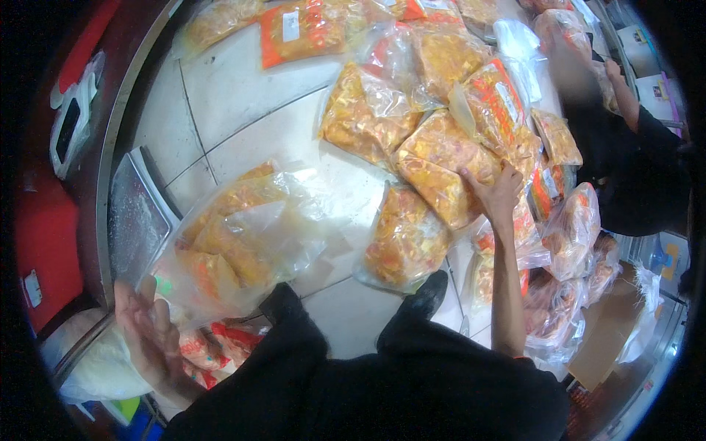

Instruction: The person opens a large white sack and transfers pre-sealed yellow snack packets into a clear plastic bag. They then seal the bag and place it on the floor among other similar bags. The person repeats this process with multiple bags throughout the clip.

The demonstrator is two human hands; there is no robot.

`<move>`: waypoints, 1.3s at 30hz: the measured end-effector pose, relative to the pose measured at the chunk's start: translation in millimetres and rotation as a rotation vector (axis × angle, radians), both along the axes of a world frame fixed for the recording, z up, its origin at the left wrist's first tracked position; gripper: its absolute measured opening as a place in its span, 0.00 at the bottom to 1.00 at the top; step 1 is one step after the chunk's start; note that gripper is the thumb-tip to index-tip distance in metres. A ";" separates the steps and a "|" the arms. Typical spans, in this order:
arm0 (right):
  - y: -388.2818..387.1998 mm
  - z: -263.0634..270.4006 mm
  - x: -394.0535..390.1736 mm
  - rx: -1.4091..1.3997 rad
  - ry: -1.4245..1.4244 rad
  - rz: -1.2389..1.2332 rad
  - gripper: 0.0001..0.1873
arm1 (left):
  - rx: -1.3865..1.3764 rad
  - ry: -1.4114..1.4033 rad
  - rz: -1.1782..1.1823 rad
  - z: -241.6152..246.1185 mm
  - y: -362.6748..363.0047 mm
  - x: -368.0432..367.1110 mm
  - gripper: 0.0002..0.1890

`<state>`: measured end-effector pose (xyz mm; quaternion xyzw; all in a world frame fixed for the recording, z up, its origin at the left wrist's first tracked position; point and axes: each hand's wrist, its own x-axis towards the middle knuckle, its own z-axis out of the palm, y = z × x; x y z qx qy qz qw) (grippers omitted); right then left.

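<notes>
My left hand is blurred at the lower left, fingers partly spread at the edge of a large clear plastic bag; whether it grips the film cannot be told. Inside that bag lie several flat packets of yellow-orange marinated meat. On the right, my right hand grips the edge of a flat clear packet of marinated meat, thumb on top. Another meat packet lies just below it, near my right foot. A further one lies to the upper left of that hand.
Orange-printed packets lie on the tiled floor. Knotted bags of meat and a cardboard box stand at right, near another person in black. A metal-edged red and brown unit borders the left, beside a grey tray.
</notes>
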<state>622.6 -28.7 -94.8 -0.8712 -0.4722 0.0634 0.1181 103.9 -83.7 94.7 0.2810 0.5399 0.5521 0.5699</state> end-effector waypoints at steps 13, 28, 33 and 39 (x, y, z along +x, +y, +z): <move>-56.8 -33.4 -39.9 0.356 0.946 -0.555 0.37 | 0.008 -0.061 -0.045 -3.0 -0.6 6.8 0.19; -38.5 28.9 -52.0 0.491 1.094 -0.194 0.23 | 0.024 -0.173 -0.099 8.5 38.0 14.9 0.11; -27.3 70.8 -75.3 0.405 1.402 -0.236 0.21 | -0.003 -0.145 -0.078 9.0 41.4 11.4 0.11; 19.7 71.6 -191.1 0.128 1.623 0.121 0.20 | -0.021 -0.079 -0.085 13.4 50.0 18.5 0.12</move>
